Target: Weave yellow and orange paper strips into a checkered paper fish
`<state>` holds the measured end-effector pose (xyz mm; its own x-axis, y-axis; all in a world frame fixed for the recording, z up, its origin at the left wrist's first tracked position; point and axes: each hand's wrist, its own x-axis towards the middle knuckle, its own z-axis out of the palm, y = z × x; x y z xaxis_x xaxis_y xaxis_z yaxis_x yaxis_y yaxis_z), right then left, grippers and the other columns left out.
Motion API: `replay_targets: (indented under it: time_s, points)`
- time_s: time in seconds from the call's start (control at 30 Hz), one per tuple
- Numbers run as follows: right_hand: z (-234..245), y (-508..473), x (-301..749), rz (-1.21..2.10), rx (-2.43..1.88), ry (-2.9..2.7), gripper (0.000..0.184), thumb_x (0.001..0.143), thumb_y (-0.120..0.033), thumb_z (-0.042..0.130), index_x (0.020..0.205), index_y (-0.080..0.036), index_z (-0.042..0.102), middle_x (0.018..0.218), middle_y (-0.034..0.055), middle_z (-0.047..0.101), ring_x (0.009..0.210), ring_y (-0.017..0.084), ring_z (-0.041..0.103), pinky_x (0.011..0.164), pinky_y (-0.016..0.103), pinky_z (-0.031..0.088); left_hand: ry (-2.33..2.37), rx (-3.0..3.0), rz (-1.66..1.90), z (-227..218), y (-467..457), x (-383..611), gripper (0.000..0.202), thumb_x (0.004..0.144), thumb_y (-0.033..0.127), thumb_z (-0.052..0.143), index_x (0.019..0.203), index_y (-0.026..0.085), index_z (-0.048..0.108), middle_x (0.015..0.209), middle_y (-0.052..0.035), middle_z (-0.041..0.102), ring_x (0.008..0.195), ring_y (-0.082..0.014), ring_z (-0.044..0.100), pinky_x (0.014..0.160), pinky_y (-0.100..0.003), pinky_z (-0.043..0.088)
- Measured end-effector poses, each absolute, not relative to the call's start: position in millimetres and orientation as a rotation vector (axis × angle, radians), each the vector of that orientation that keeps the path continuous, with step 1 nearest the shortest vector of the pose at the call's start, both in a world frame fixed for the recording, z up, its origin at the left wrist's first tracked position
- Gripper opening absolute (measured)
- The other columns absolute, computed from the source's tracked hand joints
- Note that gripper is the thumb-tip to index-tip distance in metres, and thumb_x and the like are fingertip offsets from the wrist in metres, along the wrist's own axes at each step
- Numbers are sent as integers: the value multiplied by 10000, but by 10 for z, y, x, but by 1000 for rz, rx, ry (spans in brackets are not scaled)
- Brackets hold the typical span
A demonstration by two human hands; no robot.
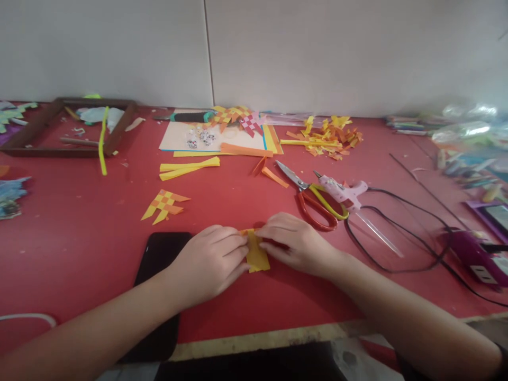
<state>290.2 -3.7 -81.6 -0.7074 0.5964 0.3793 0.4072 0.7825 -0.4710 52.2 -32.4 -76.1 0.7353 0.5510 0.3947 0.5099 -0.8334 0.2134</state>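
Observation:
Between my two hands, low over the red tabletop, is a small piece of yellow paper strips (257, 258) with a bit of orange at its far edge. My left hand (214, 256) pinches its left side, the fingertips closed on it. From the right, my right hand (297, 243) has its fingers pressed on the upper right corner. Fingers cover part of the far edge. A black phone (161, 259) lies partly under my left forearm. Farther off to the left is a woven yellow and orange paper fish (164, 203).
Red-handled scissors (317, 211) and a pink glue gun (345, 193) with a looping black cord lie right of my hands. Yellow strips (190, 168), a pile of paper scraps (329, 138) and a brown frame (51, 152) are farther back. A purple power socket (476, 259) sits at right.

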Motion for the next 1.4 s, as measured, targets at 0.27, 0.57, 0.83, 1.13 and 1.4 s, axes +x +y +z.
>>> replay_targets:
  time_s: [0.27, 0.57, 0.83, 1.13, 1.4]
  points:
    - [-832, -3, 2915, 590, -807, -2433, 209, 924, -277, 613, 1099, -174, 660, 957, 85, 709, 907, 181, 639, 824, 333, 537, 825, 2896, 729, -765, -329, 536, 226, 951, 236, 552, 994, 95, 723, 1024, -90, 758, 926, -255, 693, 855, -426, 578]
    - [-812, -21, 2907, 620, -830, -2466, 254, 890, -325, 655, 1090, -169, 659, 1006, 98, 678, 931, 194, 611, 834, 355, 527, 846, 2925, 697, -791, -341, 525, 232, 964, 218, 519, 1003, 112, 722, 1040, -89, 762, 955, -244, 708, 950, -448, 559]
    - [-817, -37, 2859, 626, -908, -2474, 250, 835, -284, 698, 1057, -173, 676, 1012, 91, 643, 940, 205, 581, 839, 370, 515, 832, 2924, 754, -788, -336, 506, 229, 952, 172, 507, 945, 135, 733, 1003, -91, 761, 906, -228, 721, 912, -437, 580]
    - [-772, -36, 2853, 646, -909, -2461, 230, 848, -292, 676, 1043, -171, 693, 1007, 93, 655, 942, 202, 598, 849, 365, 509, 821, 2919, 737, -807, -327, 504, 198, 938, 168, 524, 964, 125, 715, 1015, -103, 757, 936, -240, 714, 933, -456, 564]
    - [-695, -22, 2876, 757, -949, -2489, 345, 812, -313, 724, 1128, -186, 669, 1061, 96, 664, 1003, 205, 603, 893, 369, 508, 853, 2895, 731, -774, -329, 518, 220, 952, 168, 479, 917, 115, 688, 969, -139, 740, 899, -251, 711, 875, -449, 578]
